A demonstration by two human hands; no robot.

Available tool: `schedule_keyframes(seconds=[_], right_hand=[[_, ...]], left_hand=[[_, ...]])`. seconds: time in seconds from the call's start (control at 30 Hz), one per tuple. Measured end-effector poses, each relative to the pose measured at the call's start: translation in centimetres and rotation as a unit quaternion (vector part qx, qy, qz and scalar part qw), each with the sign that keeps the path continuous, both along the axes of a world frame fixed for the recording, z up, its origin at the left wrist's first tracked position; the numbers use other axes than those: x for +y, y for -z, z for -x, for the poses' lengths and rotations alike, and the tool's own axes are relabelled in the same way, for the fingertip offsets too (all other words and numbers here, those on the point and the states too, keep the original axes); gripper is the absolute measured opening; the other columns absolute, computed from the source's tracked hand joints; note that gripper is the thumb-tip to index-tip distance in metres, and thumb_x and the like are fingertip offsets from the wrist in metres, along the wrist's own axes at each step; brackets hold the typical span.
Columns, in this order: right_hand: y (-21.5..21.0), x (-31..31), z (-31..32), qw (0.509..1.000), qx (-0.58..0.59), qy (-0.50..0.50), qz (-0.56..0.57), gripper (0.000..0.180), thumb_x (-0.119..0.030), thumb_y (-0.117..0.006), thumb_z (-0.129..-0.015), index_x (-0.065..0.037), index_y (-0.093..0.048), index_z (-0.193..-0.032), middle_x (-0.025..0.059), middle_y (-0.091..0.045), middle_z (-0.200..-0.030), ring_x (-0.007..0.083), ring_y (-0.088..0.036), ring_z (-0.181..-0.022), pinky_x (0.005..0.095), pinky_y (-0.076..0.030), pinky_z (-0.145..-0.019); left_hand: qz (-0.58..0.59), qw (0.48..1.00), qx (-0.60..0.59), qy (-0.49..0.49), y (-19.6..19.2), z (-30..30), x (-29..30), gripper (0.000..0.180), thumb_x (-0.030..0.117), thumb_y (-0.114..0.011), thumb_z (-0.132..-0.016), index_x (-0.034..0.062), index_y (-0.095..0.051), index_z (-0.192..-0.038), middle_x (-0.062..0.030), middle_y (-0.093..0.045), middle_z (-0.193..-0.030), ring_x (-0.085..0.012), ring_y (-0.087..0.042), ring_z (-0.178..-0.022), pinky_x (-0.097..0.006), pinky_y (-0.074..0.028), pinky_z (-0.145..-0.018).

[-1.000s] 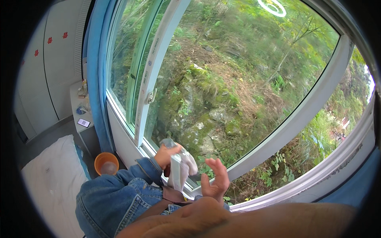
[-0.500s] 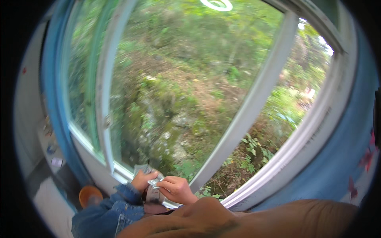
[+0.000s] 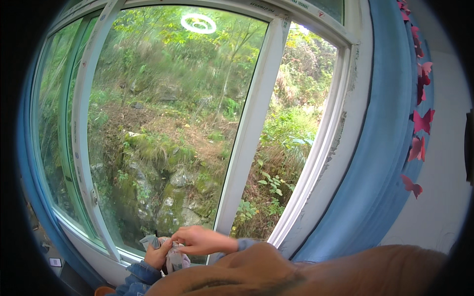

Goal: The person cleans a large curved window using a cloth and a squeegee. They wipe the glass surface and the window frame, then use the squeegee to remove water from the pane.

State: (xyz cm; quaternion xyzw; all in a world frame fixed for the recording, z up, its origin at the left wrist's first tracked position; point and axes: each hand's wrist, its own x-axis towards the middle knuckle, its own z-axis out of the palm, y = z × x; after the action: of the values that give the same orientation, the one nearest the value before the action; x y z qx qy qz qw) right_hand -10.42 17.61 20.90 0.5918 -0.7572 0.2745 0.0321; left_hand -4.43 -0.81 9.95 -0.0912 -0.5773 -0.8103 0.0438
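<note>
Holding a small pale packet low against the window sill, both hands meet at the bottom of the view. The left hand grips the packet from below, its denim cuff just under it. The right hand reaches across from the right, fingers pinching what seems to be the packet's top, though it is small and blurred. Behind them stands the white window frame, with a blue curtain and red paper butterflies at right.

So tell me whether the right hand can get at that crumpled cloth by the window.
Probably yes: the right hand already lies over the crumpled cloth that the left hand grips from below, with nothing between them.
</note>
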Motion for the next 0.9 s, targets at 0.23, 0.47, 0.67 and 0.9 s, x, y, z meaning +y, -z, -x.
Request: schedule_keyframes(seconds=[0.23,0.47,0.67,0.9], right_hand=[[-25.2,6.4,2.2,0.766,0.508,0.237,0.314,0.006,-0.011,-0.067,-0.078,-0.009,-0.062,-0.08,0.0076,-0.06,-0.067,0.0199,-0.06,-0.055,0.0315,-0.048,-0.051],[-46.2,8.7,4.9,0.576,0.506,0.526,0.37,0.04,-0.045,-0.068,-0.07,-0.008,-0.071,-0.085,0.0149,-0.068,-0.085,0.0325,-0.065,-0.078,0.0432,-0.05,-0.067],[-51.7,7.2,6.0,0.691,0.375,0.527,0.324,0.044,-0.041,-0.07,-0.068,0.002,-0.066,-0.075,0.0153,-0.064,-0.07,0.0212,-0.061,-0.051,0.0323,-0.052,-0.055],[-52.5,7.2,5.6,0.751,0.3,0.461,0.365,0.039,-0.027,-0.073,-0.066,0.009,-0.061,-0.071,0.0166,-0.062,-0.067,0.0245,-0.063,-0.052,0.0322,-0.053,-0.048]], left_hand=[[-0.018,0.999,-0.013,-0.048,2.3,1.7,-0.5,0.018,0.015,-0.058,-0.089,-0.0011,-0.065,-0.086,-0.007,-0.066,-0.078,-0.0134,-0.061,-0.068,-0.028,-0.05,-0.063],[-0.017,0.996,-0.034,-0.087,4.2,3.9,-0.7,0.013,0.012,-0.064,-0.086,-0.0005,-0.064,-0.085,-0.0057,-0.064,-0.077,-0.0115,-0.059,-0.067,-0.027,-0.049,-0.059],[-0.034,0.992,-0.049,-0.115,6.6,4.9,-2.3,0.012,0.011,-0.066,-0.085,-0.0004,-0.063,-0.085,-0.0056,-0.064,-0.077,-0.0113,-0.059,-0.066,-0.027,-0.049,-0.058],[-0.046,0.989,-0.059,-0.127,8.1,6.0,-4.0,0.012,0.011,-0.066,-0.085,-0.0007,-0.061,-0.087,-0.0061,-0.064,-0.078,-0.0119,-0.059,-0.067,-0.028,-0.049,-0.058]])
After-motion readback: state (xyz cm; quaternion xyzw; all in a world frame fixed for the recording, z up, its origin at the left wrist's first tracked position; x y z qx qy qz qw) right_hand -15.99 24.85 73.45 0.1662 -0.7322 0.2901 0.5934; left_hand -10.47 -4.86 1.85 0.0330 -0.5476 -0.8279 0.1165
